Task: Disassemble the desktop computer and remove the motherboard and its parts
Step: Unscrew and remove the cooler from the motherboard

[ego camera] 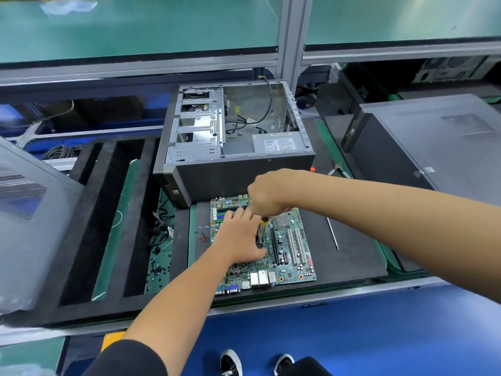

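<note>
An electronics disassembly workshop: an aluminium-framed workbench (291,36) with green anti-static mats stands over an opened computer case (233,137); right of the case sit more towers (406,142), left of it loose screws (157,270).

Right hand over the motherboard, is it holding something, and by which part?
The right hand grips a screwdriver by its handle, fingers curled round it, only a yellow bit showing below the fist. The left hand rests flat on the motherboard.
</note>
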`<state>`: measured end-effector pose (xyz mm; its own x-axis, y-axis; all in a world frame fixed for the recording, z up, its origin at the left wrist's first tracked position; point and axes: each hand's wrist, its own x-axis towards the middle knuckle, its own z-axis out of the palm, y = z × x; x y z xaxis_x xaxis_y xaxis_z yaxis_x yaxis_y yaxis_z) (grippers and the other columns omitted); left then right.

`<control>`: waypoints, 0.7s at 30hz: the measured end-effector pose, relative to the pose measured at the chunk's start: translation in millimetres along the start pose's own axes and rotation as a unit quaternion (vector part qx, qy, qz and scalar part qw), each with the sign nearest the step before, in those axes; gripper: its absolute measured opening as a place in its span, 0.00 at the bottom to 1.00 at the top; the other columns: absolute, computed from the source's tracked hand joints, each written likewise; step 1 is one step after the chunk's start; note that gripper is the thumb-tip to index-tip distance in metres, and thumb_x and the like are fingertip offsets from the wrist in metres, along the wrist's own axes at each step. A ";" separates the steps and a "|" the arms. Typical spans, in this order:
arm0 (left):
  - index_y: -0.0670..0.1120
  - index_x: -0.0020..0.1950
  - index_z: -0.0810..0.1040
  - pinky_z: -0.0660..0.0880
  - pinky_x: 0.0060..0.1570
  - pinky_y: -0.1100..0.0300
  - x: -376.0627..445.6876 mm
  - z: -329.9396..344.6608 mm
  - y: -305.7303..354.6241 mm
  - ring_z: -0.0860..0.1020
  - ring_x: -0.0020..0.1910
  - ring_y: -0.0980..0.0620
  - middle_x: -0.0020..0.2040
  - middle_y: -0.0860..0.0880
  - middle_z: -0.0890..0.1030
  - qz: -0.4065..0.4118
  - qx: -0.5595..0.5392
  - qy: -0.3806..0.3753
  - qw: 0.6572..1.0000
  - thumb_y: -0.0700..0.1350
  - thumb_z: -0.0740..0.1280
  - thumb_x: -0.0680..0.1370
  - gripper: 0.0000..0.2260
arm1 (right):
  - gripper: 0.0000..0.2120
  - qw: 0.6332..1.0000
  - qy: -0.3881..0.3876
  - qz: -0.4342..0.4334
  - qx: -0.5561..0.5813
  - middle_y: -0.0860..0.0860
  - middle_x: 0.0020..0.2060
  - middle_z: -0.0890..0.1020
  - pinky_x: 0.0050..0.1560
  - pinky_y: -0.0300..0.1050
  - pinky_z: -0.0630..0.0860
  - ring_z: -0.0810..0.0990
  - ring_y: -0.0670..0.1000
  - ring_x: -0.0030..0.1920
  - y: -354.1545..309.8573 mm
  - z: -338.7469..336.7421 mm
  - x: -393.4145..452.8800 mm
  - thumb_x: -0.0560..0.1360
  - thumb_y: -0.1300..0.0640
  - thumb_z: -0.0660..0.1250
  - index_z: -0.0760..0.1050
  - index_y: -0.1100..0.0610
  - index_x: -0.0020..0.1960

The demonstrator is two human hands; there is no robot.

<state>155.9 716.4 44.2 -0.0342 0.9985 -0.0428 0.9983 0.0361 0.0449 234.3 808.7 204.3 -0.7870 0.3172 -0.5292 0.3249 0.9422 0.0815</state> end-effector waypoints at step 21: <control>0.47 0.42 0.74 0.64 0.52 0.50 -0.4 0.1 0.6 0.69 0.46 0.47 0.41 0.51 0.75 -0.009 -0.041 0.034 0.999 0.62 0.66 0.63 0.20 | 0.05 0.986 0.065 -0.132 0.083 0.53 0.39 0.79 0.33 0.44 0.67 0.73 0.51 0.38 3.4 12.7 -3.1 0.73 0.57 0.66 0.76 0.58 0.45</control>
<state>156.5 716.0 44.2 -0.0586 0.9980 0.0237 0.9903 0.0551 0.1272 244.5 809.5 195.5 -0.9123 0.0853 -0.4004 0.1732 0.9666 -0.1887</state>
